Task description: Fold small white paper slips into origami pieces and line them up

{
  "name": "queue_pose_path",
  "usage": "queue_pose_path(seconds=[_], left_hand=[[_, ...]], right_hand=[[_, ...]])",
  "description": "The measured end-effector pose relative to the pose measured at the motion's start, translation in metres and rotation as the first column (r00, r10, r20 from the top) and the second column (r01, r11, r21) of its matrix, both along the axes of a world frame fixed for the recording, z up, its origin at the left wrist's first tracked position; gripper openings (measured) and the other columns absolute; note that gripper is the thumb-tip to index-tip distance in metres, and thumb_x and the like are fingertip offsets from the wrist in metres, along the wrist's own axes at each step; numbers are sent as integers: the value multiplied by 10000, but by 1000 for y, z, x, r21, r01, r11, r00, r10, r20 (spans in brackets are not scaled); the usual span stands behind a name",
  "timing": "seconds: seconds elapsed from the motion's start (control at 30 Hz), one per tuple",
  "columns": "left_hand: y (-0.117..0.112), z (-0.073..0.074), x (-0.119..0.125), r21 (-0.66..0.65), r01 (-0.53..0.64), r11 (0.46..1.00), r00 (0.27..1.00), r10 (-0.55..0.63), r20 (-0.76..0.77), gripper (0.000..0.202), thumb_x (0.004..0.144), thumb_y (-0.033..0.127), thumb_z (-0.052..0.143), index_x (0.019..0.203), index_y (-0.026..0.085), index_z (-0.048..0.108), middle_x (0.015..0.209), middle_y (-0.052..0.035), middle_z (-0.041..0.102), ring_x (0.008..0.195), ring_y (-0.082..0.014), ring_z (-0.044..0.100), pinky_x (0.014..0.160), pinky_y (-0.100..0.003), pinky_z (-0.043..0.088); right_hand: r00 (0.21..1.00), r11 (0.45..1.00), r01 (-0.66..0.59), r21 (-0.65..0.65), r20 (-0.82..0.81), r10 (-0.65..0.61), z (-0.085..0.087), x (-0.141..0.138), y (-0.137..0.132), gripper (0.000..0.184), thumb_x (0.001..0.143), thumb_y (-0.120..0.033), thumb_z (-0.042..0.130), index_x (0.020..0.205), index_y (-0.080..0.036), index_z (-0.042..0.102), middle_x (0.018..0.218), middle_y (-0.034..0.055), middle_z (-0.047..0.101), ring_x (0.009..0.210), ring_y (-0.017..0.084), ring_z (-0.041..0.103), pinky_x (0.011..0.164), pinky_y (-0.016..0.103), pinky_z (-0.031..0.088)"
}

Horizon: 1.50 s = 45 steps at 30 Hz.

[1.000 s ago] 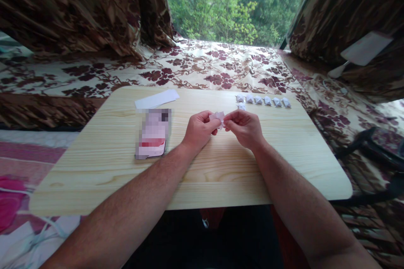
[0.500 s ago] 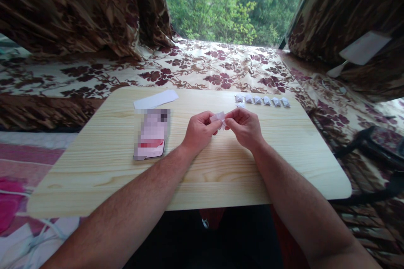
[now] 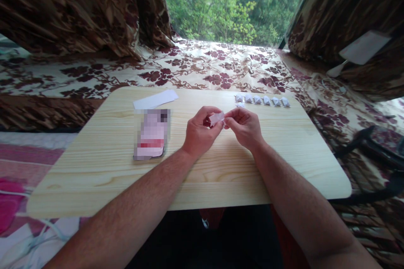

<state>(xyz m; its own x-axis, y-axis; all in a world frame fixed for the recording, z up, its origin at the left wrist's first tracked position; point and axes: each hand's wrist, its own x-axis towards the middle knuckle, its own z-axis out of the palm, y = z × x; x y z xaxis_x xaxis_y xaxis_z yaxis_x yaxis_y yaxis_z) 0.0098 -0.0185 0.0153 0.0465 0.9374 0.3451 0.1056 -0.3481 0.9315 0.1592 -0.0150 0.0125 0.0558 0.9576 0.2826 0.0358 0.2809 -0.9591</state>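
Above the middle of the table, a small white piece of folded paper (image 3: 216,118) is pinched between my two hands. My left hand (image 3: 202,131) grips it from the left, thumb in front and fingers curled behind. On the other side, my right hand (image 3: 244,126) has its thumb and index finger closed on the paper's right end. The exact folds are partly covered by my fingers. Beyond my right hand lie several small white folded paper shapes (image 3: 257,100) in a row, with one more just in front of the row's left end.
White paper strips (image 3: 155,99) lie at the table's back left. In front of them is a phone (image 3: 151,134), blurred out in part. The light wooden table (image 3: 94,168) has rounded corners. A lamp (image 3: 365,47) stands to the right, near brown curtains (image 3: 353,4) and a window.
My left hand has shifted its hold, its fingers lifting and its thumb sliding lower, so more of the paper's left part shows. My right hand has hardly moved.
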Motion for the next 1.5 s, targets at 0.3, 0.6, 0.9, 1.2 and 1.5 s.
queue_pose_path(seconds=[0.3, 0.6, 0.9, 1.2, 1.5], left_hand=[[10, -4, -4, -131, 83, 988, 974, -53, 218, 413, 717, 228, 758, 1075, 205, 553, 674, 48, 610, 603, -115, 593, 580, -226, 447], [14, -5, -8, -278, 177, 944, 977, -136, 163, 165, 750, 307, 717, 713, 151, 678, 568, 6, 596, 530, -109, 523, 537, -247, 413], [10, 0, -9, -229, 121, 966, 992, -113, 46, 158, 732, 269, 710, 628, 159, 665, 545, 7, 597, 529, -110, 513, 528, -241, 372], [11, -3, -9, -208, 93, 974, 995, -97, -12, 193, 750, 298, 712, 634, 151, 666, 546, 2, 601, 508, -104, 503, 509, -238, 353], [11, -5, -9, -196, 70, 978, 995, -83, -61, 192, 738, 288, 706, 608, 157, 650, 540, 17, 578, 517, -106, 486, 514, -243, 337]], right_hand=[[997, 995, -59, 75, 52, 55, -10, 1, 1, 159, 768, -281, 770, 822, -193, 649, 753, -5, 665, 645, 119, 611, 573, 257, 507], [980, 988, 61, 145, 181, -87, -12, 3, 2, 122, 809, -307, 713, 812, -212, 637, 747, -4, 672, 655, 131, 611, 581, 260, 500], [953, 977, 24, 210, 292, -86, -7, 3, -2, 57, 832, -274, 667, 834, -217, 662, 797, 11, 677, 688, 137, 622, 586, 258, 494], [945, 972, -1, 234, 318, -76, -5, 3, -3, 14, 848, -226, 636, 848, -216, 646, 834, 14, 671, 697, 127, 615, 583, 243, 488], [947, 982, -59, 180, 320, -2, -8, 4, -2, 98, 903, -310, 607, 882, -219, 637, 927, 38, 649, 734, 136, 615, 571, 246, 521]])
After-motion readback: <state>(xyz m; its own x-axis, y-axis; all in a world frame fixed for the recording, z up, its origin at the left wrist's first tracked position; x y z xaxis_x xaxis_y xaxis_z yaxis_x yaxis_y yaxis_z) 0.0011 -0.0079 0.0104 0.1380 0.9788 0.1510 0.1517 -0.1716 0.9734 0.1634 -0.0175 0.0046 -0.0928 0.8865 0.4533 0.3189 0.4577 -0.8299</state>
